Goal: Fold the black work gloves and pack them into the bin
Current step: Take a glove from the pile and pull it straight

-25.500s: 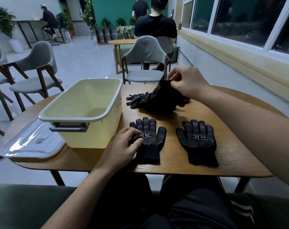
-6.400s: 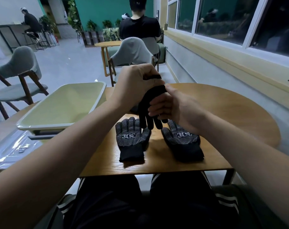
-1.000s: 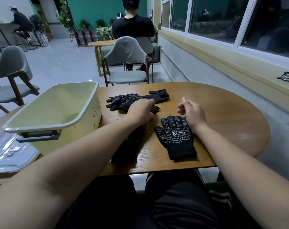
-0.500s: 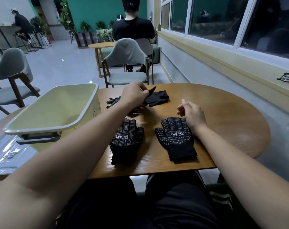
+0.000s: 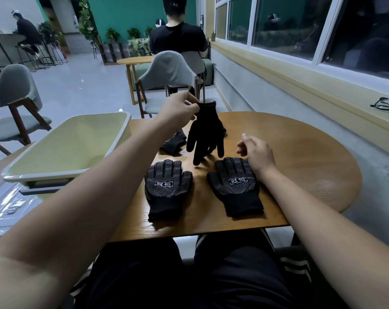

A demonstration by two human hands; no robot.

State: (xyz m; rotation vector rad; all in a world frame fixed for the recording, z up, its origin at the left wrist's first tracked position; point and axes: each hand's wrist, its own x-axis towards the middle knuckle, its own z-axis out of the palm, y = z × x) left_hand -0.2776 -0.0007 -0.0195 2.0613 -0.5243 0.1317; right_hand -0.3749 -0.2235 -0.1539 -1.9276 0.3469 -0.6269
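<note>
L hand [image 5: 180, 110] pinches cuff of hanging glove [image 5: 205, 136], centre frame, fingers dangling over table [image 5: 300, 157]. R hand [image 5: 257, 153] loose, empty, by dotted glove [image 5: 234, 186] lower centre. Fabric prob. limp, light, grippy; cuff = best hold. Bin [image 5: 120, 139] left.

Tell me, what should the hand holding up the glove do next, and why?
Probably lower the glove flat onto the table, perhaps over one of the two flat gloves. The left hand pinches only its cuff, so it dangles fingers-down in the air and cannot be folded there. The right hand holds nothing and could smooth it.
</note>
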